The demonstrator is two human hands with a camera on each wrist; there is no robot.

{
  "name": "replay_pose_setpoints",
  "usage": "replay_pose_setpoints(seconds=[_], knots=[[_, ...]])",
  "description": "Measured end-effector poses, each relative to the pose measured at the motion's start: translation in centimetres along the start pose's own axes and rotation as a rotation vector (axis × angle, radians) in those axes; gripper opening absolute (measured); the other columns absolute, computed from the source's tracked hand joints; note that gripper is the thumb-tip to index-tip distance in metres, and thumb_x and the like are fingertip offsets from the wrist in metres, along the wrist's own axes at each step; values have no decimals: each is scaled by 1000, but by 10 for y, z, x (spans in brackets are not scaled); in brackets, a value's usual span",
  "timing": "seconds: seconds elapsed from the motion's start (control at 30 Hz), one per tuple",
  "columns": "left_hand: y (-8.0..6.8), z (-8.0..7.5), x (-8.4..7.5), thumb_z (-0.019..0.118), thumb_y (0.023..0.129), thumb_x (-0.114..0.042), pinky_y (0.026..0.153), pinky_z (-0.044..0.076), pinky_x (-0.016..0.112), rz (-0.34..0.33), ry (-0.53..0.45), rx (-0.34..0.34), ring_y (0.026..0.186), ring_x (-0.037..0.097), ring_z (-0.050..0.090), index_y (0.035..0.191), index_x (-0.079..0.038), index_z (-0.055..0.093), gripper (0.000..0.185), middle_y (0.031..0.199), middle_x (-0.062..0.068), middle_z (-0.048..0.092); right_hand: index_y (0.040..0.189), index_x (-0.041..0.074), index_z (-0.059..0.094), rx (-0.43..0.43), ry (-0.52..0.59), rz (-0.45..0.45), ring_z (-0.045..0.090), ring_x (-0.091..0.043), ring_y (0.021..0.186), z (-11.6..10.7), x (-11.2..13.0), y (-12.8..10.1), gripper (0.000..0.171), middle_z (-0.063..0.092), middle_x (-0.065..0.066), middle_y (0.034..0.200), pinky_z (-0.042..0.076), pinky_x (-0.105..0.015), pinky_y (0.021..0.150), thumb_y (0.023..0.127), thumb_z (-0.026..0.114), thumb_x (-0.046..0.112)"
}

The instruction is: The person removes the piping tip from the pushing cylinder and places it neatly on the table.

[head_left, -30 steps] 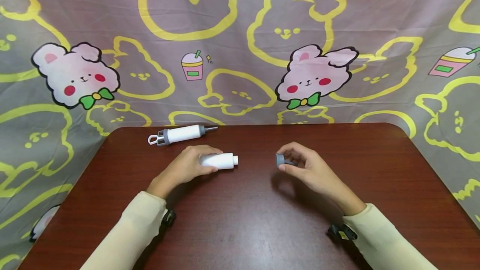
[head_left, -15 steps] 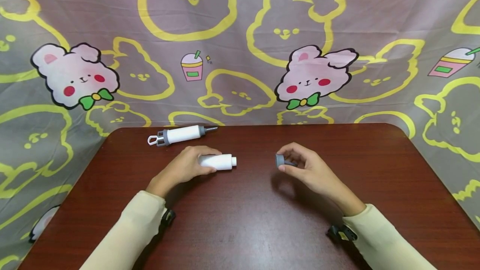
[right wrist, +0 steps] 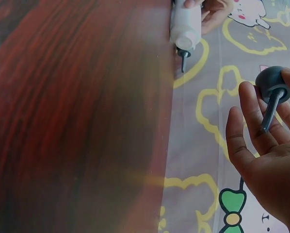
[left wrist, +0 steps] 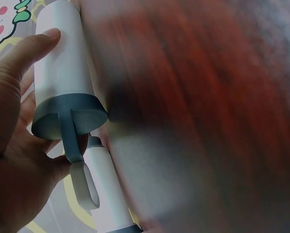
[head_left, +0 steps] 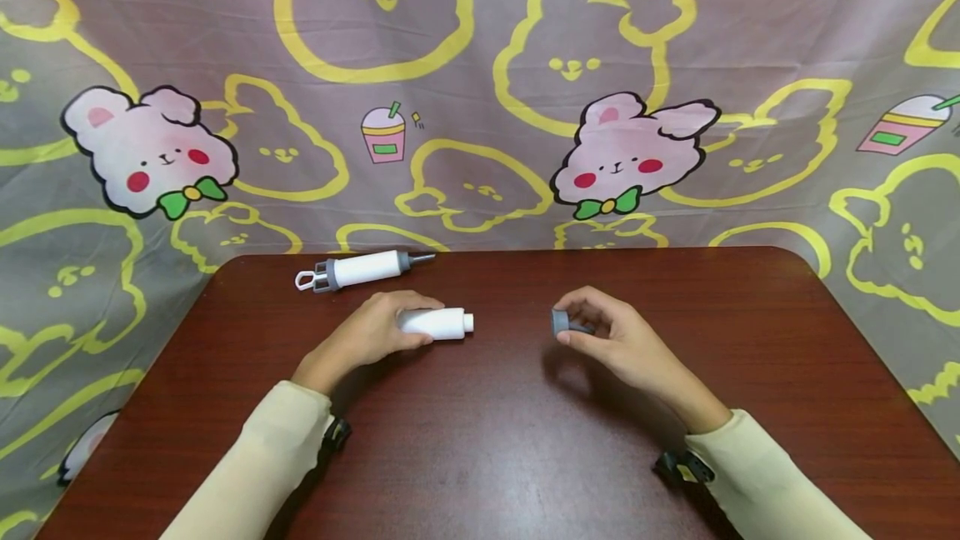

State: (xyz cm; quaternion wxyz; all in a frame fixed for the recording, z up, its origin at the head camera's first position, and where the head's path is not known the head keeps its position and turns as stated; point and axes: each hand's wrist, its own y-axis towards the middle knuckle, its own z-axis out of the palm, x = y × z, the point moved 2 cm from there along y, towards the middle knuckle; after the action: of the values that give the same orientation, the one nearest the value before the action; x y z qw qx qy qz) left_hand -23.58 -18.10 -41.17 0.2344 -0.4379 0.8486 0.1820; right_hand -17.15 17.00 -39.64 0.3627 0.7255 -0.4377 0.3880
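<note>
Now, left hand (head_left: 367,336): curled round white tube (head_left: 438,322), lying on worktop (head_left: 487,440).
Right hand (head_left: 615,340): pinches grey nozzle cap (head_left: 561,322) off the surface.
Risk: cap slips from fingertips; round tube rolls toward spare syringe (head_left: 360,269).

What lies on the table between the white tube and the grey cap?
Nothing: in the head view, only bare table separates the white tube from the grey cap.
</note>
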Motion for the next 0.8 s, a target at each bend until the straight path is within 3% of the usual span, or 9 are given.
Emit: replay_pose_setpoints(seconds=[0.8], knots=[[-1, 2, -2, 88, 84, -17, 98, 54, 46, 19, 46, -31, 112, 22, 69, 132, -16, 72, 51, 128, 3, 74, 120, 11, 66, -2, 17, -6, 65, -15, 92, 2, -1, 1, 24, 69, -6, 101, 54, -25, 78, 97, 75, 11]])
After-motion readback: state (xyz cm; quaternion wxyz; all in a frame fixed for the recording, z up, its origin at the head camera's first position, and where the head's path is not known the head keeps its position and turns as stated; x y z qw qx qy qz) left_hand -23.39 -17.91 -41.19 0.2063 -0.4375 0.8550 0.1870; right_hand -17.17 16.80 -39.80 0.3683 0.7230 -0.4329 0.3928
